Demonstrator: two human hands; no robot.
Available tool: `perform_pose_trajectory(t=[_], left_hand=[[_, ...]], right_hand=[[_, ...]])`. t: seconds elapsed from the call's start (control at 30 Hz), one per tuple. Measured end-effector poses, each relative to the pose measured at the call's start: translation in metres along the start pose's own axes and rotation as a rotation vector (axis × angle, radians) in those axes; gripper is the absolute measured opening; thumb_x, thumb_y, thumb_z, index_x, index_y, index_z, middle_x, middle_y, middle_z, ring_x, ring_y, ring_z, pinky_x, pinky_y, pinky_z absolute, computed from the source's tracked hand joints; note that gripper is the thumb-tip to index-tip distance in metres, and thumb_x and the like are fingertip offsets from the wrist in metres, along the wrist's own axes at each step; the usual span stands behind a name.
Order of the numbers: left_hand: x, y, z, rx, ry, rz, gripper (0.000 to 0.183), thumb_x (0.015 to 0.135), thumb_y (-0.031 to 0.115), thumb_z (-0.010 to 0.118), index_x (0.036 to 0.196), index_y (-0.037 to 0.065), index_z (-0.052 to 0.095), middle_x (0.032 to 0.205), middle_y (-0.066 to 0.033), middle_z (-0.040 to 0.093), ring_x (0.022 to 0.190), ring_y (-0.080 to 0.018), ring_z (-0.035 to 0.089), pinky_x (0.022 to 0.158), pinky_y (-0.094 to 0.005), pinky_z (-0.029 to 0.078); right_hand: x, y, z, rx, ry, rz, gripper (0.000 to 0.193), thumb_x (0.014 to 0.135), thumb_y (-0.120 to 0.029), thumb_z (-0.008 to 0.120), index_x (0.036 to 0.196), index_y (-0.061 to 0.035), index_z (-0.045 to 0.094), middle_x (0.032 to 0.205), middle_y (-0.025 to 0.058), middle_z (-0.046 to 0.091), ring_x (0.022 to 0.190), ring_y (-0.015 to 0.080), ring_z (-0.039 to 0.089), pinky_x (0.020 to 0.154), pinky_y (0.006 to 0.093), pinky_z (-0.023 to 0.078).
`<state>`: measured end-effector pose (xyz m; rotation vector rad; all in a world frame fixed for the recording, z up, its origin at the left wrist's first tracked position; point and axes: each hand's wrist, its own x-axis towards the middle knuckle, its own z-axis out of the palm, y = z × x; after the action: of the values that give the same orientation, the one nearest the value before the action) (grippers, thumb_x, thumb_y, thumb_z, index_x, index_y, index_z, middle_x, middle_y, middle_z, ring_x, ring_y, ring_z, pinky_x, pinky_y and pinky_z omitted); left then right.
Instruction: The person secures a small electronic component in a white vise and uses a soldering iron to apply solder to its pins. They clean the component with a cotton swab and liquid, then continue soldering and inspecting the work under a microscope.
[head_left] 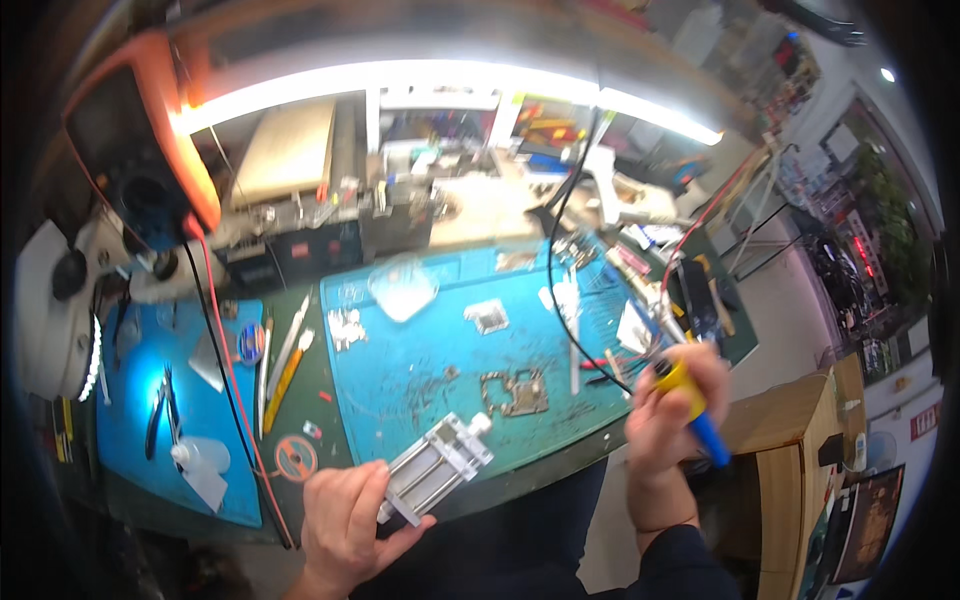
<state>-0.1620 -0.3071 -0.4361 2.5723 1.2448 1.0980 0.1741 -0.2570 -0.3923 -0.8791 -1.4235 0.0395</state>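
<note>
My left hand (345, 510) grips a small silver clamp fixture (437, 470) with two parallel rods and a pale knob, held tilted over the bench's front edge. Raised at the right, my right hand (668, 415) is closed round a soldering iron (683, 385) with a yellow and blue handle. Its blue end points down and right; the tip is too blurred to make out. A black cord (553, 270) hangs from above and reaches this hand. Between the hands and farther off, a phone-like circuit board (515, 392) lies on the blue mat (460, 360), touched by neither hand.
An orange multimeter (145, 145) hangs upper left, its red and black leads crossing the bench. Tweezers (163, 410), a clear bottle (200, 456), a yellow knife (287, 385) and a solder spool (296, 458) lie left. Several tools crowd the right back. A wooden cabinet (790, 430) stands right.
</note>
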Motion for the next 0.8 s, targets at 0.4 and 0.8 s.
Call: perform_pose_trajectory(t=[0.4,0.8], left_hand=[[0.0,0.003,0.005,-0.102,0.011,-0.128,0.083,0.074,0.011,0.084,0.147,-0.002,0.044,0.132,-0.0206,0.06,0.116,-0.0397,0.057,0.102,-0.0504,0.043],[-0.002,0.0,0.003,-0.098,0.03,-0.141,0.084,0.074,0.01,0.084,0.147,-0.003,0.044,0.131,-0.0229,0.06,0.112,-0.0396,0.059,0.102,-0.0525,0.042]], right_hand=[[0.323,0.068,0.021,-0.5,-0.321,-0.115,0.033,0.091,-0.032,0.082,0.113,-0.0083,0.076,0.077,-0.0027,0.067,0.064,0.0051,0.059,0.057,0.021,0.045],[0.373,0.009,0.069,-0.784,-0.112,0.14,0.01,0.091,-0.008,0.072,0.094,0.0007,0.068,0.07,0.0058,0.065,0.055,0.0182,0.061,0.049,0.0271,0.045]])
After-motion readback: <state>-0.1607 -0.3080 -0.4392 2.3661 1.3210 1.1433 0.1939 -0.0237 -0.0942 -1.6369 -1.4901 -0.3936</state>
